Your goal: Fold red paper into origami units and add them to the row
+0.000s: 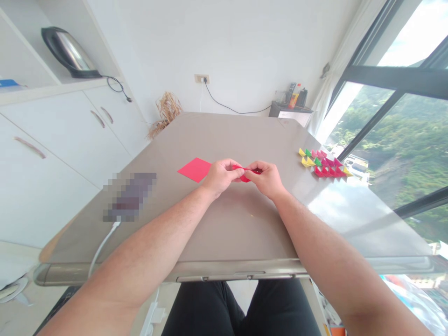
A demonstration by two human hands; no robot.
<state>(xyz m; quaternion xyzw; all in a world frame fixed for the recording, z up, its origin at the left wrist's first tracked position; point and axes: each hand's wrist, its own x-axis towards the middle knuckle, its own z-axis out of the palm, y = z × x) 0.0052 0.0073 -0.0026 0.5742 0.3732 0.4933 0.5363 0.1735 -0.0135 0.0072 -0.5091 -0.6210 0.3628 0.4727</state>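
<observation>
Between my two hands is a small piece of folded red paper (246, 176), held just above the table. My left hand (221, 176) pinches its left side, thumb against fingers. On the other side, my right hand (266, 177) grips it the same way, fingers curled. Much of the paper is covered by my fingers, so its exact shape is hidden. Flat on the table, just left of my left hand, lies a pinkish-red paper sheet (195, 169), turned like a diamond. Rows of small folded paper boats (329, 171) in red, pink, yellow and green stand off to the right.
A blurred-out dark device (131, 198) with a white cable (103, 245) lies on the table (241, 135) at left. A kettle (72, 53) stands on the left shelf. Bottles (296, 95) are on a small cabinet behind. Windows line the right side.
</observation>
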